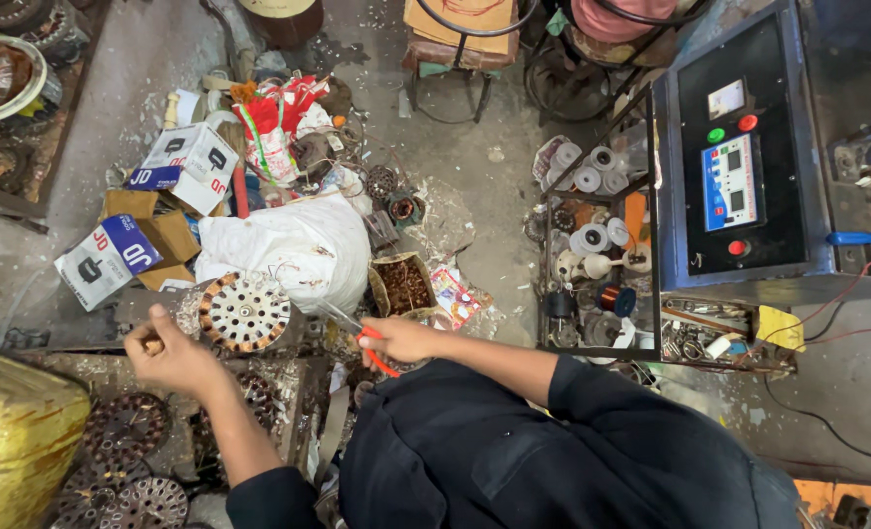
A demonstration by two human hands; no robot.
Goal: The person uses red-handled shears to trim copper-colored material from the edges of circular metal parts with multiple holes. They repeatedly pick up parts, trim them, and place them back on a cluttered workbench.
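Head view, looking down over a cluttered workshop floor. Left hand (173,355) closed around a short wooden handle (151,345), grip tight on it; what the handle belongs to cannot be told. Just beyond that hand sits a round perforated stator core (244,312), copper windings around its rim, resting on the low bench (289,392) in front of the person. Right hand (404,340) closed on red-handled scissors (372,351), blades pointing left toward the stator core, tip near it but contact unclear.

Behind the core: a bulging white sack (293,245), a small open box of brown scrap (403,284), several white-and-blue cartons (193,162). More wound cores (127,426) lie lower left, beside a yellow container (19,436). To the right, a wire rack (602,235) holds tape rolls and a copper wire spool (609,297). Beside it stands a dark control unit (744,157) with a display, green and red buttons. Dark sleeves and lap fill the lower frame.
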